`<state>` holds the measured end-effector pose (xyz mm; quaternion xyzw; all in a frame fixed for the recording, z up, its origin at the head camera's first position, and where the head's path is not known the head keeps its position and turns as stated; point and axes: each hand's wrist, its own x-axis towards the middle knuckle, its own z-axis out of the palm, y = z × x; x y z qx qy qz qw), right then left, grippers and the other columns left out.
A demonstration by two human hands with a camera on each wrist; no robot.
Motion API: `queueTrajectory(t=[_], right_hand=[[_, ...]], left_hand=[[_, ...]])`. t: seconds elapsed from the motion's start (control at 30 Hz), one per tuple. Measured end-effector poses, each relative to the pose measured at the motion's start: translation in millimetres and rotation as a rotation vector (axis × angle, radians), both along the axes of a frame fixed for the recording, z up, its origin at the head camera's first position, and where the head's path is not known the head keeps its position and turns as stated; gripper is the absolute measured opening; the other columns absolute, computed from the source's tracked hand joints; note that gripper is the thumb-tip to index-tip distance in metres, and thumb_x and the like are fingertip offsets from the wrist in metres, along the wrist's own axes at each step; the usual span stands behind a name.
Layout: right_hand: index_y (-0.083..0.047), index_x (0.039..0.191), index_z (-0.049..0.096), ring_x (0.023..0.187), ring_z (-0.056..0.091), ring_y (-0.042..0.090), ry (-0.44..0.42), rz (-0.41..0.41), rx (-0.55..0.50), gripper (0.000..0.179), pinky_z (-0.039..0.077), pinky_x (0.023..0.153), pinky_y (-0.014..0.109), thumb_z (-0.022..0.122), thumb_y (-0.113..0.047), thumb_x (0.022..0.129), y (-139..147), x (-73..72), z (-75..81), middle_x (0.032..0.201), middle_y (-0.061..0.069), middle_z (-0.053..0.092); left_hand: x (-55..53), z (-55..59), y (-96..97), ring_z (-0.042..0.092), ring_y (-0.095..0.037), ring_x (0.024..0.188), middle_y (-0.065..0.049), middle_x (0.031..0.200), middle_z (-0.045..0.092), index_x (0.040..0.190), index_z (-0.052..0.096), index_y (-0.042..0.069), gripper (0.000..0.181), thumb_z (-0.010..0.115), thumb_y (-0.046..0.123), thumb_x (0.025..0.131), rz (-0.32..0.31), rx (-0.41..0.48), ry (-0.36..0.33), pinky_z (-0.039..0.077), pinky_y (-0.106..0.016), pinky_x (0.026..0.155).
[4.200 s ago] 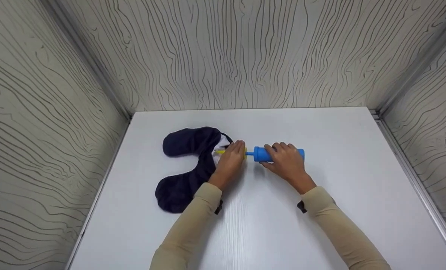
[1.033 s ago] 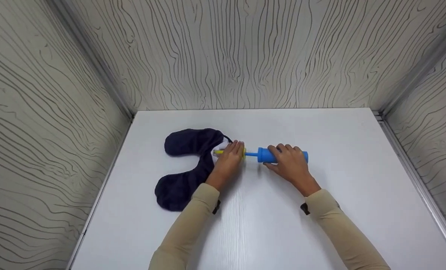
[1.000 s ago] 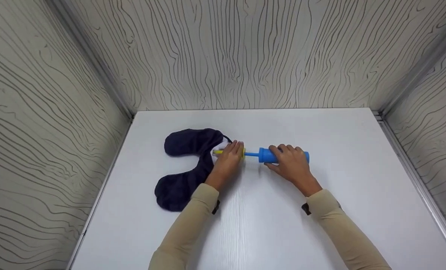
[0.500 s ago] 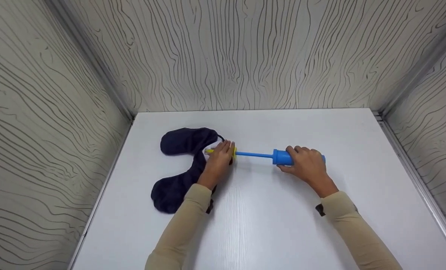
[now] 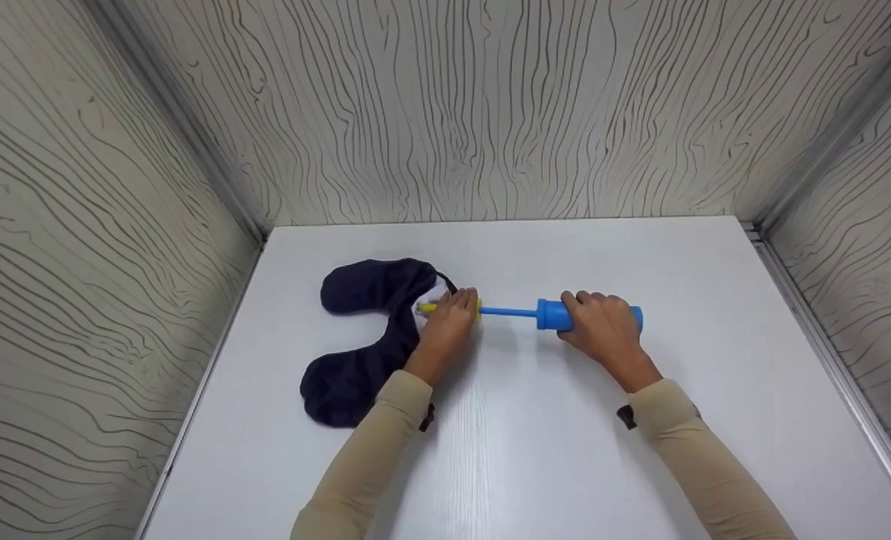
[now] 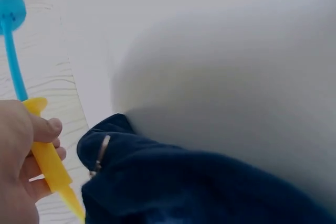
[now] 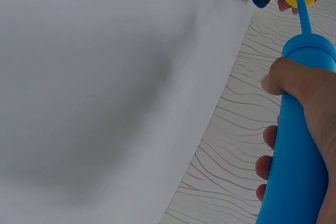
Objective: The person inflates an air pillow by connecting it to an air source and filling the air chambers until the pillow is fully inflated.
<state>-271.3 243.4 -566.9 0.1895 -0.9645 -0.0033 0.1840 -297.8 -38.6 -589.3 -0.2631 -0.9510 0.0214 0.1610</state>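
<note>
A hand pump lies level between my two hands in the head view. My left hand (image 5: 449,326) grips its yellow nozzle end (image 6: 51,166), thumb and fingers wrapped round it. The yellow tip points into the white opening (image 5: 432,297) of a dark navy U-shaped neck pillow (image 5: 352,382); the spot where the tip ends is hidden in the left wrist view. My right hand (image 5: 604,330) holds the blue barrel (image 7: 299,156) with curled fingers. Between the hands, a stretch of thin blue rod (image 5: 509,311) shows.
The white table (image 5: 490,465) carries the pillow left of centre. A zip pull (image 6: 103,153) shows on the pillow's edge. Wood-patterned panels (image 5: 445,112) rise at the back and both sides.
My right hand drew the barrel rightward, baring more of the rod, then came slightly back left in the last half second. My left hand shifted a little left, then slightly right.
</note>
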Motion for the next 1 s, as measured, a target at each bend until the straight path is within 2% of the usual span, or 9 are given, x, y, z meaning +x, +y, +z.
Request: queueTrajectory(t=[0.2, 0.47, 0.6, 0.73, 0.9, 1.0], right_hand=[[-0.006, 0.123, 0.071, 0.085, 0.077, 0.037, -0.004, -0.002, 0.001, 0.062, 0.066, 0.078, 0.053, 0.097, -0.037, 0.076, -14.6, -1.7, -0.4, 0.104, 0.018, 0.079], [-0.007, 0.123, 0.071, 0.084, 0.077, 0.035, 0.005, -0.014, 0.012, 0.061, 0.066, 0.076, 0.05, 0.096, -0.039, 0.077, -36.2, -3.8, -5.6, 0.104, 0.017, 0.08], [-0.006, 0.119, 0.072, 0.082, 0.077, 0.034, 0.056, 0.013, 0.022, 0.059, 0.065, 0.072, 0.048, 0.097, -0.037, 0.076, -45.0, -5.6, -9.3, 0.101, 0.016, 0.08], [-0.004, 0.116, 0.072, 0.08, 0.077, 0.034, 0.073, 0.037, 0.028, 0.056, 0.064, 0.068, 0.048, 0.097, -0.035, 0.076, -48.1, -5.4, -14.1, 0.099, 0.017, 0.08], [-0.004, 0.115, 0.071, 0.078, 0.076, 0.034, 0.041, 0.047, -0.011, 0.055, 0.064, 0.066, 0.047, 0.097, -0.033, 0.076, -45.6, -3.7, -18.0, 0.097, 0.017, 0.079], [-0.005, 0.116, 0.071, 0.078, 0.076, 0.035, 0.024, 0.039, -0.033, 0.055, 0.064, 0.067, 0.048, 0.096, -0.034, 0.077, -40.6, -3.9, -17.8, 0.098, 0.017, 0.079]], left_hand=[[1.8, -0.1, 14.0, 0.068, -0.021, 0.131, -0.011, 0.138, 0.071, 0.14, 0.062, -0.003, 0.038, 0.057, -0.002, 0.103, 0.003, -0.068, 0.074, 0.054, -0.039, 0.114], [5.6, 0.3, 29.2, 0.062, -0.024, 0.14, -0.014, 0.147, 0.066, 0.147, 0.058, -0.004, 0.043, 0.057, -0.002, 0.103, -0.006, -0.065, 0.022, 0.047, -0.04, 0.122], [7.7, -1.3, 33.4, 0.06, -0.023, 0.142, -0.013, 0.149, 0.065, 0.148, 0.058, -0.002, 0.045, 0.062, 0.002, 0.103, -0.018, -0.068, 0.038, 0.045, -0.039, 0.124], [9.7, -6.4, 35.0, 0.063, -0.022, 0.14, -0.012, 0.146, 0.067, 0.145, 0.06, -0.002, 0.044, 0.066, 0.004, 0.102, -0.045, -0.079, 0.078, 0.048, -0.041, 0.121], [8.5, -10.5, 30.5, 0.066, -0.021, 0.135, -0.01, 0.142, 0.07, 0.142, 0.063, -0.001, 0.04, 0.061, -0.001, 0.102, -0.076, -0.127, 0.146, 0.051, -0.04, 0.118], [5.4, -10.0, 25.0, 0.066, -0.021, 0.134, -0.011, 0.141, 0.071, 0.142, 0.063, -0.001, 0.04, 0.058, -0.003, 0.102, -0.086, -0.129, 0.158, 0.05, -0.04, 0.119]])
